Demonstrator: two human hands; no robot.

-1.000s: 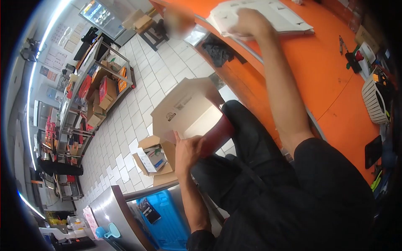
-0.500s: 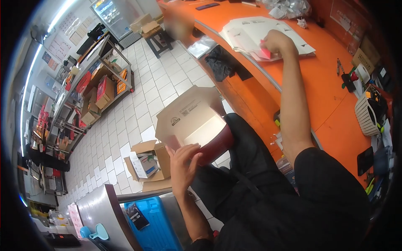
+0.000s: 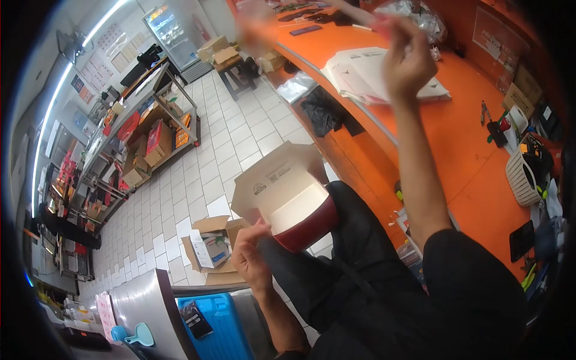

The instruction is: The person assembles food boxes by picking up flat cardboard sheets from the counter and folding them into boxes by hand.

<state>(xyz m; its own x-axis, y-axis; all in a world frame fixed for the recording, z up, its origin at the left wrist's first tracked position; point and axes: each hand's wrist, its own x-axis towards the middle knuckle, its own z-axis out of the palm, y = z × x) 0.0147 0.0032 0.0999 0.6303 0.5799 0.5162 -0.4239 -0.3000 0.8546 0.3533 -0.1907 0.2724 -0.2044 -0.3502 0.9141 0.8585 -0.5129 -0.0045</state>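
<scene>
A cardboard food box (image 3: 303, 225), dark red outside and cream inside, stands with its lid up at my lap. My left hand (image 3: 252, 255) is at the box's near left corner, fingers curled in and pinching there; motion blurs the fingertips. Raised over the orange counter, my right hand (image 3: 409, 60) is closed on a pink-red folded piece of card (image 3: 382, 25). A pale blurred strip reaches up and left from it. Below that hand lies a stack of flat cream box blanks (image 3: 357, 75), partly hidden by the hand and forearm.
The orange counter (image 3: 468, 156) bears a white basket (image 3: 521, 174), a phone (image 3: 522, 240) and a plastic bag (image 3: 429, 24). An opened carton (image 3: 216, 243) stands on the tiled floor. Near my left elbow is a blue container (image 3: 213, 327); a shelf rack (image 3: 162, 132) stands beyond.
My right hand has lifted off the stack of blanks, up and away, with the pink-red card. My left hand has gone from lying along the box's rim to curled fingers at its corner.
</scene>
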